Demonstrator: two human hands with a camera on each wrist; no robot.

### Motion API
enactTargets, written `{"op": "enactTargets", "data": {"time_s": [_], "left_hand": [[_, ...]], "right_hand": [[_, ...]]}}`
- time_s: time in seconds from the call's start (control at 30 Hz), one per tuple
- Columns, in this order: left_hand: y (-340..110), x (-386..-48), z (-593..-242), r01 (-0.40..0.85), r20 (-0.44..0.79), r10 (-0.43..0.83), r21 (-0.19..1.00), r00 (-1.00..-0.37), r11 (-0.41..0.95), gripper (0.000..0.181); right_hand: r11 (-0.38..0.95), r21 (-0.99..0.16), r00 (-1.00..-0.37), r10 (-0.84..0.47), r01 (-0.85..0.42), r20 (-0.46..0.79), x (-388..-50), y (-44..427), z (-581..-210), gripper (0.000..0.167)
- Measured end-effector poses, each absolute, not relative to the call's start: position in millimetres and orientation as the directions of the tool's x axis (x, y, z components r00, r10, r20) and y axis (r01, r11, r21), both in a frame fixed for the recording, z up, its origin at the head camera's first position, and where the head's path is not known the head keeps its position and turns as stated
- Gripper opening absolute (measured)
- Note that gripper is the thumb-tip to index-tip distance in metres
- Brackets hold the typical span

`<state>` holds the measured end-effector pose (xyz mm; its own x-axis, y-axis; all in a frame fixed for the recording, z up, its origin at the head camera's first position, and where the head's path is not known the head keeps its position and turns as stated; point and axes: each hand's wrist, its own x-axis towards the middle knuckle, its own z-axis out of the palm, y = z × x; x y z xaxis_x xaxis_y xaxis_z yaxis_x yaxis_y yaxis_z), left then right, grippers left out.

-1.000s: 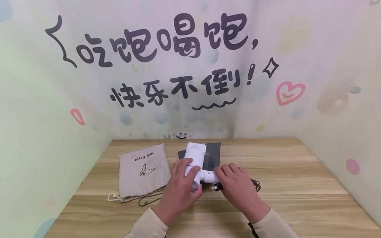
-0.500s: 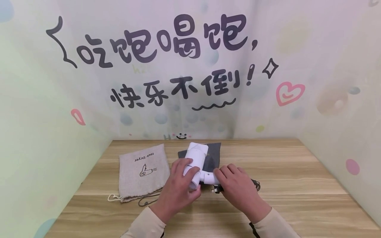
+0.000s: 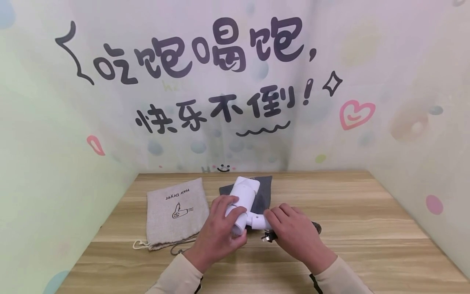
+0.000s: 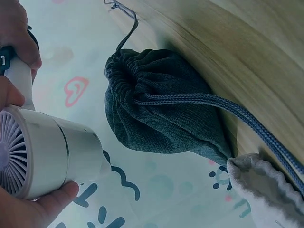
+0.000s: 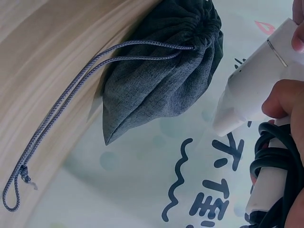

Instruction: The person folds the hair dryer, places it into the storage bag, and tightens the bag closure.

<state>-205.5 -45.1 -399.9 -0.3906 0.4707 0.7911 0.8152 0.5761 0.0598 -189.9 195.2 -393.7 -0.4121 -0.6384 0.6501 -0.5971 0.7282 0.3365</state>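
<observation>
A white hair dryer (image 3: 245, 195) is held up over the table by both hands, its barrel pointing toward the back wall. My left hand (image 3: 220, 228) grips the barrel near its rear; the left wrist view shows the finned air intake (image 4: 8, 152) by the thumb. Around the handle my right hand (image 3: 298, 230) is curled, together with a black cord (image 5: 273, 152) wound in loops, as the right wrist view shows. A two-pin plug (image 3: 269, 236) pokes out below that hand. Beyond the dryer sits a dark grey drawstring bag (image 4: 159, 107), gathered at its mouth and partly hidden in the head view.
A beige drawstring bag (image 3: 176, 224) printed "Hair Dryer" lies flat at left on the wooden table (image 3: 352, 237). A grey cord (image 3: 179, 248) trails between it and my left hand. A printed cloth wall (image 3: 227, 151) closes off the back.
The dryer's far end has swung slightly to the right, and its barrel is more tilted. Both hands keep their grip and have barely shifted.
</observation>
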Motion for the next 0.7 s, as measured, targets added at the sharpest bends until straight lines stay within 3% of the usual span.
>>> {"op": "enactTargets", "data": {"time_s": [0.7], "left_hand": [[-48.7,-206.4,-396.1,0.860,0.793,0.502,0.053,-0.345,0.508,0.052]], "right_hand": [[0.683,0.322,-0.374,-0.664,-0.655,0.647,-187.6,199.7,-395.2,0.057]]}}
